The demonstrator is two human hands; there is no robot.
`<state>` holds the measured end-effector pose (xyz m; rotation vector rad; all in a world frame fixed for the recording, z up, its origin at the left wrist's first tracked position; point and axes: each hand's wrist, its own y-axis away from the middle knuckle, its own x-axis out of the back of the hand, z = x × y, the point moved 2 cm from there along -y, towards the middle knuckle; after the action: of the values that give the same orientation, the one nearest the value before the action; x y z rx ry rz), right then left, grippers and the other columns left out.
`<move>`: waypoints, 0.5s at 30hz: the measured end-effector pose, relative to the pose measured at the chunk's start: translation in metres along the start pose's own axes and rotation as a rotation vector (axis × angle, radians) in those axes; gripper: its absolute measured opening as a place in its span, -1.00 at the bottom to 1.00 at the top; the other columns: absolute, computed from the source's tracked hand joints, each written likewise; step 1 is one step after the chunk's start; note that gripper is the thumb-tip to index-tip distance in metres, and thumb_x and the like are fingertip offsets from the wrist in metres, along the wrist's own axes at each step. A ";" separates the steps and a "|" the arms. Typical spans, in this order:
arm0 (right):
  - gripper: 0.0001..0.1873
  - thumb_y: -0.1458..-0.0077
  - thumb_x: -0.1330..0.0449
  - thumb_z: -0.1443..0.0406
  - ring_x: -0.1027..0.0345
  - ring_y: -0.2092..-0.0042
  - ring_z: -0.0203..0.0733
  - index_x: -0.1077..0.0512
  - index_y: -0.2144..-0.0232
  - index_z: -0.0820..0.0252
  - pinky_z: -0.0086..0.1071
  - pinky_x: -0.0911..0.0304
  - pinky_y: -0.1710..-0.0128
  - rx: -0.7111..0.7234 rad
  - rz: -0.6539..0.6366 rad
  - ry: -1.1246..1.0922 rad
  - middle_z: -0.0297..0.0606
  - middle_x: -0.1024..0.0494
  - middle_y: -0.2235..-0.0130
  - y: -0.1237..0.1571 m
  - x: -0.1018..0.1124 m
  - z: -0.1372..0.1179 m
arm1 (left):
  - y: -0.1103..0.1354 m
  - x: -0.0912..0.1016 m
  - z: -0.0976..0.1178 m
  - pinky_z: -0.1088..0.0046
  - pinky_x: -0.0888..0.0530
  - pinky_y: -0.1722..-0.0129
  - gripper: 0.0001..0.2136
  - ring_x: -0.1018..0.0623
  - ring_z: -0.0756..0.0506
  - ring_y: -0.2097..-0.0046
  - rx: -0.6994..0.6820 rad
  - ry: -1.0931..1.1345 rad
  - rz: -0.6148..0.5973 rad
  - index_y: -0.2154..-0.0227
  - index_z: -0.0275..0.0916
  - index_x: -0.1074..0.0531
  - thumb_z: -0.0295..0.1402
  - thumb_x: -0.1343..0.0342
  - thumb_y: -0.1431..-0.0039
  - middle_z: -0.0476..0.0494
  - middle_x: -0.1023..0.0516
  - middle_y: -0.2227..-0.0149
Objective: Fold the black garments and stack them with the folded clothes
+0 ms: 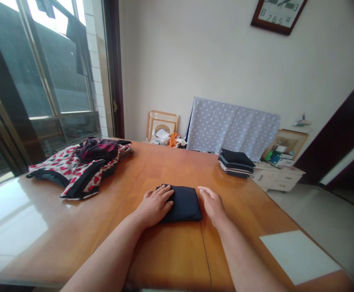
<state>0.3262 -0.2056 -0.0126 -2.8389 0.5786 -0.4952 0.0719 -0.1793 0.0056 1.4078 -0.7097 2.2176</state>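
Observation:
A dark navy folded garment (185,203) lies flat on the wooden table (164,251) in front of me. My left hand (157,205) rests on its left side, palm down with the fingers stretched out over the cloth. Just beyond the garment's right edge is my right hand (211,205), its fingers straight and the palm turned inward. A small gap shows between that hand and the cloth, and it holds nothing. Which kind of garment it is cannot be made out.
A loose heap of clothes (82,162), red-and-white patterned on top, lies at the table's left. A stack of folded clothes (236,163) stands near the far right edge. A white sheet (300,256) lies at the near right. Behind hangs a dotted grey cloth (230,125).

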 end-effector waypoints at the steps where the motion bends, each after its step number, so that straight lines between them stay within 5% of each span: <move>1: -0.56 -0.15 -0.12 0.03 -0.43 -0.09 -0.06 -0.56 0.09 0.15 -0.22 -0.24 -0.14 -0.033 0.036 -0.008 -0.16 -0.61 0.00 -0.001 0.005 0.004 | -0.001 -0.001 -0.002 0.04 -0.15 -0.28 -0.52 -0.09 -0.20 -0.40 0.003 0.000 -0.005 -0.29 0.00 -0.23 -0.07 0.20 -0.38 -0.07 -0.10 -0.40; 7: -0.58 -0.10 -0.09 0.05 -0.50 0.24 -0.11 -0.55 0.18 0.18 -0.32 -0.34 0.20 -0.152 0.052 0.146 -0.23 -0.62 0.34 0.002 0.014 0.012 | -0.002 -0.005 -0.008 0.06 -0.13 -0.30 -0.51 -0.06 -0.16 -0.42 0.009 0.025 -0.005 -0.29 0.02 -0.21 -0.04 0.21 -0.38 -0.03 -0.09 -0.41; 10: -0.64 -0.08 -0.08 0.12 -0.44 0.38 -0.18 -0.53 0.19 0.16 -0.38 -0.29 0.34 -0.210 -0.058 0.225 -0.31 -0.56 0.46 0.006 0.013 0.006 | -0.003 -0.007 -0.009 0.06 -0.10 -0.32 -0.50 -0.03 -0.16 -0.42 0.010 0.033 -0.009 -0.30 0.03 -0.20 -0.03 0.24 -0.38 -0.02 -0.08 -0.41; 15: -0.63 0.01 -0.09 0.30 -0.38 0.38 -0.25 -0.48 0.12 0.17 -0.43 -0.23 0.37 -0.252 -0.348 0.172 -0.31 -0.57 0.35 0.025 0.019 -0.015 | -0.005 -0.008 -0.009 0.03 -0.06 -0.33 -0.50 -0.03 -0.16 -0.42 0.016 0.022 -0.016 -0.30 0.03 -0.20 -0.03 0.25 -0.39 -0.03 -0.07 -0.41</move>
<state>0.3282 -0.2379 0.0000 -3.1771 0.1794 -0.7809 0.0714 -0.1707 -0.0042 1.3900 -0.6717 2.2279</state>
